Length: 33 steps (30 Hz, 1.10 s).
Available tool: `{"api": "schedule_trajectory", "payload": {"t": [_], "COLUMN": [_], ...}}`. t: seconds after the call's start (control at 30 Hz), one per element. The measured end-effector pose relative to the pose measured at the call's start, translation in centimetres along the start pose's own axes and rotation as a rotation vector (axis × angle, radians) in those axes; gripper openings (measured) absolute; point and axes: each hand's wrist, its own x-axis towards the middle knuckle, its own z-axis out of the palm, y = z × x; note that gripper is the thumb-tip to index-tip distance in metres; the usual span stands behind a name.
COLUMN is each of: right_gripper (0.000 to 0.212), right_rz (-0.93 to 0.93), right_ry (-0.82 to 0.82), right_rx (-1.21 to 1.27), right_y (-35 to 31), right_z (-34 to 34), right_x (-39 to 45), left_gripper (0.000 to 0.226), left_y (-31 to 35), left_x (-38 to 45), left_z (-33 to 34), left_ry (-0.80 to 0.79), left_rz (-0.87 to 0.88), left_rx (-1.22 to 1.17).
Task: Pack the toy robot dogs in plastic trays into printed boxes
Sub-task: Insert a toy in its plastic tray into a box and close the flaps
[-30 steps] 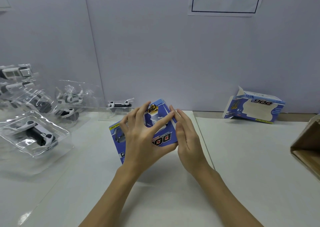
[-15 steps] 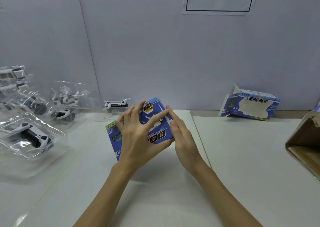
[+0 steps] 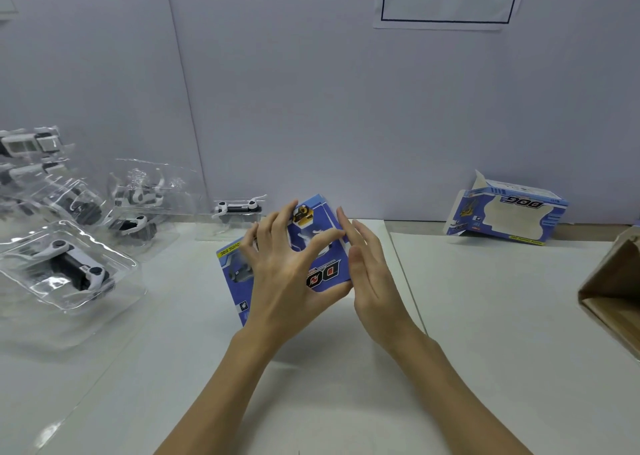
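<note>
I take the box (image 3: 304,257) between my hands as the landmark; it sits on the table (image 3: 485,333) at centre. My left hand (image 3: 287,274) lies over its front, my right hand (image 3: 370,274) against its right side. Left of it lie the trays with toy dogs (image 3: 69,267), one tray (image 3: 239,212) just behind-left. Well right, against the wall (image 3: 346,108), lies a second box (image 3: 509,212); farther right, a carton (image 3: 613,291).

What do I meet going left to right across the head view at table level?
Nearest trayed toy dog → small tray by the wall → left hand on the blue box → right hand → empty printed box → cardboard carton.
</note>
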Motion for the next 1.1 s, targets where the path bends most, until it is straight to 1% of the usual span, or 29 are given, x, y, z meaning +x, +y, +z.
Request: {"api": "schedule_trajectory", "payload": {"t": [0.1,0.17,0.4,0.53,0.67,0.8,0.87,0.97,1.03,1.1], "right_gripper": [0.065,0.069,0.063,0.062,0.060,0.059,0.059,0.061,0.060,0.059], "right_rz": [-0.043,-0.074,-0.074,-0.057,-0.051,-0.031,-0.030,-0.033,-0.062,-0.091], "right_ry": [-0.043,-0.047,-0.005,0.009,-0.008,-0.025,-0.023,0.055,0.109,0.123], "right_rx": [-0.186,-0.226,-0.237,-0.192,-0.159,-0.217,-0.201,-0.103,-0.130,-0.140], "right_y": [-0.2,-0.1,-0.1,-0.1,-0.4,0.0,0.2,0.4,0.8,1.0], "right_z": [-0.2,-0.2,0.8,1.1,1.3,0.9,0.9,1.0,1.1,1.4], "right_x": [-0.2,-0.3,0.0,0.1,0.0,0.2,0.2,-0.2,-0.2,-0.2], "left_gripper": [0.055,0.054,0.055,0.058,0.069,0.067,0.067,0.067,0.070,0.073], "left_y": [-0.1,-0.2,0.0,0.4,0.5,0.5,0.5,0.3,-0.2,-0.6], "left_x": [0.0,0.0,0.0,0.1,0.1,0.2,0.2,0.2,0.4,0.7], "left_z": [0.1,0.2,0.0,-0.1,-0.1,-0.1,-0.1,-0.1,-0.4,-0.7], "left_ry": [-0.056,-0.063,-0.050,-0.023,-0.011,-0.021,-0.026,-0.037,-0.019,-0.022], "left_rz": [0.005,0.004,-0.014,-0.044,-0.060,-0.087,-0.097,-0.108,-0.153,-0.171], "left_rx": [0.008,0.007,0.003,-0.025,-0.047,-0.086,-0.103,-0.123,-0.175,-0.242]}}
